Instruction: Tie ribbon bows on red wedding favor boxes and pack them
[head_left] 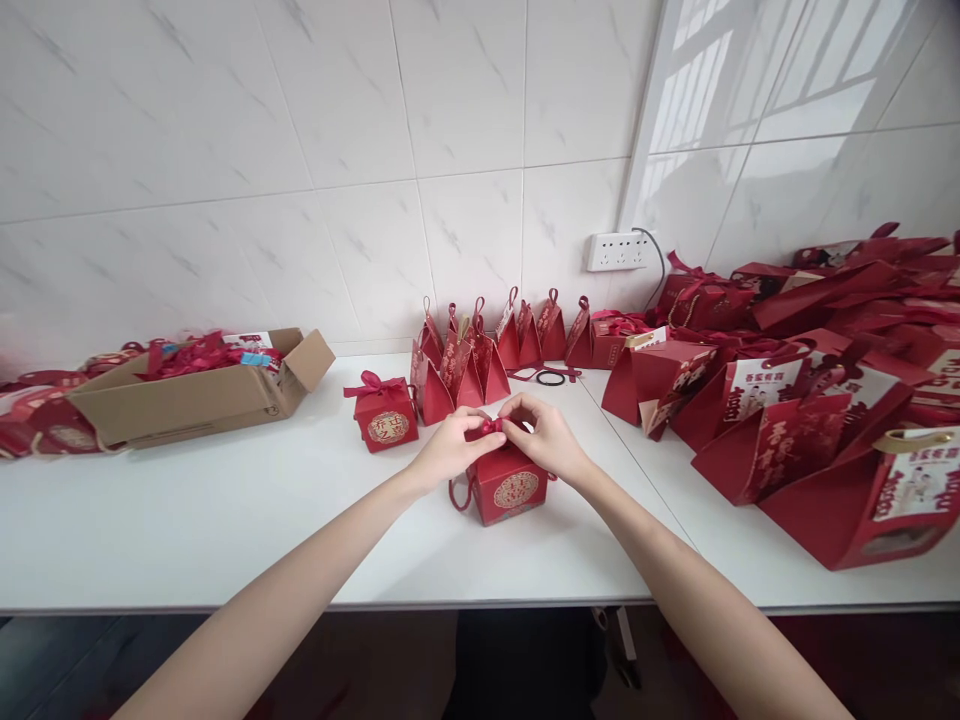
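A small red gift box (510, 490) with a round gold emblem stands upright on the white table in front of me. On its top is a dark red ribbon (491, 427), pinched from the left by my left hand (454, 445). From the other side my right hand (547, 435) closes its fingers on the same ribbon. A red cord handle (460, 493) hangs at the box's left side. Just behind and left sits another red box (384, 420) with a ribbon bow on top. My fingers partly hide the ribbon.
Several peaked red boxes (457, 370) with loops stand near the wall. A black ring (550, 378) lies beside them. On the left is an open cardboard box (180, 400) of ribbons. Many larger red gift boxes (772, 440) crowd the right. A power socket (619, 252) is on the wall.
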